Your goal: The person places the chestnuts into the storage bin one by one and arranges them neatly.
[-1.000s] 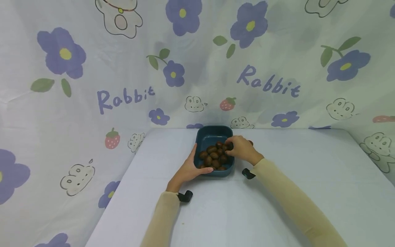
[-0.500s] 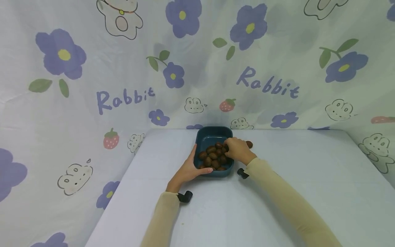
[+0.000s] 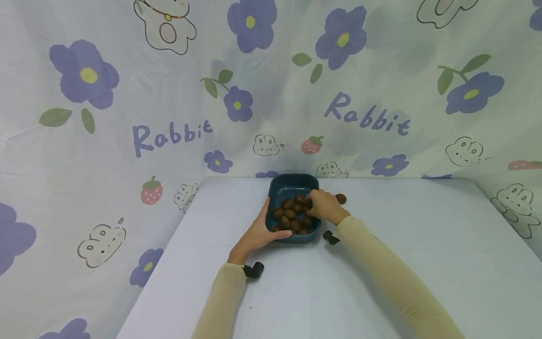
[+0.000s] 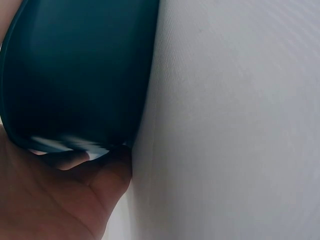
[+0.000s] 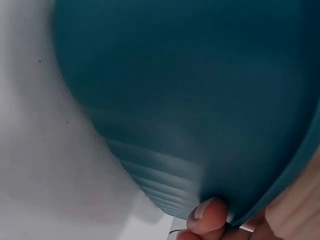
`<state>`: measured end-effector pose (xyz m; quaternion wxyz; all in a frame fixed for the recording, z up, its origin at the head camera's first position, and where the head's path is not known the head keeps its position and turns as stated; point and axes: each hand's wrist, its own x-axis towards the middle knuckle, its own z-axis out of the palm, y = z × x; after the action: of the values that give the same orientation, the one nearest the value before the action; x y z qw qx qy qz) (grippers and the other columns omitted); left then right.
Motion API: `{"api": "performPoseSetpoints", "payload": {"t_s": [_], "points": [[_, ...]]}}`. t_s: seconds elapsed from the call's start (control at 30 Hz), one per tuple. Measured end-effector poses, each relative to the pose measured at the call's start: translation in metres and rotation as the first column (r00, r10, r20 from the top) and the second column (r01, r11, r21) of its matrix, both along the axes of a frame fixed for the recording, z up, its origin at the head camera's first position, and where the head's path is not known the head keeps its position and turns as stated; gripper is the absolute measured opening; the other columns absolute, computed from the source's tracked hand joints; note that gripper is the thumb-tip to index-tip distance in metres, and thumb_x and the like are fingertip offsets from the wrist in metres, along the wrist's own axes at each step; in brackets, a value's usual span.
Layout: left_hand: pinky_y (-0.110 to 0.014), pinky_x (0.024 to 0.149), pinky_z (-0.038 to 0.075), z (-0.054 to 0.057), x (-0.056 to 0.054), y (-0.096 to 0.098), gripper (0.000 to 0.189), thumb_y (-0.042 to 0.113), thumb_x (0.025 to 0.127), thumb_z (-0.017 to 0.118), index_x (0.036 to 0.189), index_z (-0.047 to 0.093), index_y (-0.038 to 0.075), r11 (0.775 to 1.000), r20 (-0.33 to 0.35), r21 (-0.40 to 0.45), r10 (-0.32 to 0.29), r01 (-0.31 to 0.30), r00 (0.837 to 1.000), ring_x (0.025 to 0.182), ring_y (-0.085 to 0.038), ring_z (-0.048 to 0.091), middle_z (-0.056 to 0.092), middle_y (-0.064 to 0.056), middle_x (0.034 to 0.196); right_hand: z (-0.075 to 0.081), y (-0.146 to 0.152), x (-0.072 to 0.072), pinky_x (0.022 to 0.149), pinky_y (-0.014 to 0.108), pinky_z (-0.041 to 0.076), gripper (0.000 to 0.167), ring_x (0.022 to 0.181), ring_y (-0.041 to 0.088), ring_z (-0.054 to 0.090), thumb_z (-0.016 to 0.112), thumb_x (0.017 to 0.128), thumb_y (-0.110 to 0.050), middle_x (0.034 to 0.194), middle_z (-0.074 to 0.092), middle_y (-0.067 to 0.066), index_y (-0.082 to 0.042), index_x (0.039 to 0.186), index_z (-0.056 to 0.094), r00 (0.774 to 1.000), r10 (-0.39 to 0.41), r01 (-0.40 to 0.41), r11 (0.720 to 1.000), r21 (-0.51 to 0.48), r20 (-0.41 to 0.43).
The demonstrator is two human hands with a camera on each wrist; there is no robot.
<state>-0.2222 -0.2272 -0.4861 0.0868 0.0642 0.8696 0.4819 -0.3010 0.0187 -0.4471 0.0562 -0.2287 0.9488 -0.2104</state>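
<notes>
A dark teal rectangular container (image 3: 313, 238) stands near the table's far edge, with several brown chestnuts (image 3: 289, 213) heaped in its near half. My left hand (image 3: 258, 234) holds it at the front left corner, the thumb over the front rim and the fingers along the left side. Across the right rim reaches my right hand (image 3: 325, 207), its thumb and fingers curled around a chestnut at the pile's right side, partly hidden by the fingers. On the table just behind that hand lies a single chestnut (image 3: 341, 198). Both wrist views mostly show the container's outer wall (image 4: 80, 70).
A white cloth covers the table (image 3: 419, 245). Behind it hangs a patterned curtain (image 3: 279, 84) with flowers and rabbits, which meets the table's back edge close to the container. A small black device sits at each wrist.
My right hand has moved slightly left and down into the chestnuts, and some of them have shifted. The chestnut on the table has come more into sight. My left hand stays put.
</notes>
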Motion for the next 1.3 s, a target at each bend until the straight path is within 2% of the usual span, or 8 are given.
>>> {"api": "performPoseSetpoints", "payload": {"t_s": [0.3, 0.5, 0.53, 0.63, 0.77, 0.87, 1.07, 1.3], "points": [[-0.067, 0.126, 0.021, -0.001, 0.001, 0.000, 0.135, 0.068, 0.071, 0.086, 0.166, -0.006, 0.038, 1.000, -0.016, 0.003, -0.015, 0.015, 1.000, 0.163, -0.036, 0.014, 0.004, -0.002, 0.177, 0.000, 0.003, 0.002, 0.095, 0.052, 0.059, 0.040, 0.114, 0.034, 0.071, 0.081, 0.091, -0.026, 0.127, 0.073, 0.014, -0.005, 0.125, 0.072, 0.999, -0.030, 0.030, 1.000, -0.006, 0.013], [-0.067, 0.126, 0.022, -0.002, 0.000, 0.001, 0.136, 0.068, 0.071, 0.086, 0.166, -0.006, 0.037, 1.000, -0.027, 0.004, -0.019, 0.020, 0.999, 0.162, -0.035, 0.016, 0.006, -0.002, 0.177, 0.002, 0.019, 0.006, 0.091, 0.055, 0.060, 0.044, 0.117, 0.038, 0.070, 0.076, 0.094, -0.036, 0.133, 0.071, 0.016, -0.008, 0.127, 0.072, 0.992, -0.083, 0.073, 0.992, -0.104, -0.094], [-0.066, 0.126, 0.022, -0.003, -0.001, 0.001, 0.136, 0.069, 0.070, 0.086, 0.166, -0.006, 0.037, 1.000, -0.027, 0.002, -0.019, 0.019, 0.999, 0.162, -0.035, 0.016, 0.006, -0.002, 0.177, 0.003, 0.023, 0.007, 0.090, 0.055, 0.060, 0.043, 0.117, 0.038, 0.070, 0.076, 0.095, -0.036, 0.133, 0.071, 0.016, -0.007, 0.127, 0.072, 0.988, -0.100, 0.083, 0.986, -0.143, -0.115], [-0.066, 0.126, 0.022, -0.003, 0.000, 0.001, 0.136, 0.069, 0.070, 0.086, 0.166, -0.006, 0.037, 1.000, -0.027, 0.000, -0.018, 0.018, 0.999, 0.162, -0.035, 0.016, 0.006, -0.002, 0.177, 0.005, 0.036, 0.007, 0.075, 0.049, 0.061, 0.041, 0.096, 0.035, 0.073, 0.074, 0.096, -0.034, 0.132, 0.071, 0.017, -0.005, 0.126, 0.073, 0.978, -0.159, 0.117, 0.956, -0.269, -0.138], [-0.066, 0.127, 0.021, -0.003, 0.001, 0.001, 0.136, 0.069, 0.070, 0.086, 0.166, -0.006, 0.037, 1.000, -0.024, -0.003, -0.011, 0.011, 1.000, 0.163, -0.034, 0.014, 0.005, -0.002, 0.176, 0.008, 0.054, 0.006, 0.054, 0.033, 0.050, 0.038, 0.067, 0.022, 0.062, 0.072, 0.097, -0.031, 0.130, 0.070, 0.019, -0.005, 0.124, 0.073, 0.968, -0.229, 0.172, 0.903, -0.393, -0.102], [-0.065, 0.127, 0.020, -0.003, 0.001, 0.001, 0.136, 0.068, 0.070, 0.086, 0.166, -0.006, 0.038, 1.000, -0.018, -0.003, -0.007, 0.007, 1.000, 0.163, -0.034, 0.014, 0.005, -0.002, 0.177, 0.007, 0.067, 0.005, 0.055, 0.027, 0.047, 0.037, 0.068, 0.019, 0.062, 0.071, 0.098, -0.030, 0.129, 0.070, 0.020, -0.004, 0.125, 0.073, 0.960, -0.270, 0.210, 0.870, -0.447, -0.074], [-0.067, 0.126, 0.021, -0.003, 0.001, 0.001, 0.135, 0.069, 0.070, 0.086, 0.166, -0.005, 0.039, 1.000, -0.013, -0.007, -0.004, 0.003, 1.000, 0.163, -0.035, 0.014, 0.006, -0.002, 0.177, -0.005, 0.088, 0.004, 0.061, 0.029, 0.050, 0.037, 0.079, 0.026, 0.064, 0.071, 0.098, -0.027, 0.129, 0.071, 0.021, -0.002, 0.124, 0.072, 0.941, -0.334, 0.258, 0.815, -0.519, -0.055], [-0.067, 0.126, 0.021, -0.005, -0.001, 0.001, 0.135, 0.069, 0.070, 0.086, 0.166, -0.005, 0.039, 1.000, -0.014, -0.006, -0.003, 0.003, 1.000, 0.162, -0.036, 0.015, 0.006, -0.003, 0.177, -0.022, 0.102, 0.000, 0.062, 0.028, 0.051, 0.040, 0.083, 0.028, 0.064, 0.071, 0.098, -0.028, 0.125, 0.072, 0.022, 0.002, 0.124, 0.071, 0.936, -0.351, 0.287, 0.798, -0.530, -0.020]]}}
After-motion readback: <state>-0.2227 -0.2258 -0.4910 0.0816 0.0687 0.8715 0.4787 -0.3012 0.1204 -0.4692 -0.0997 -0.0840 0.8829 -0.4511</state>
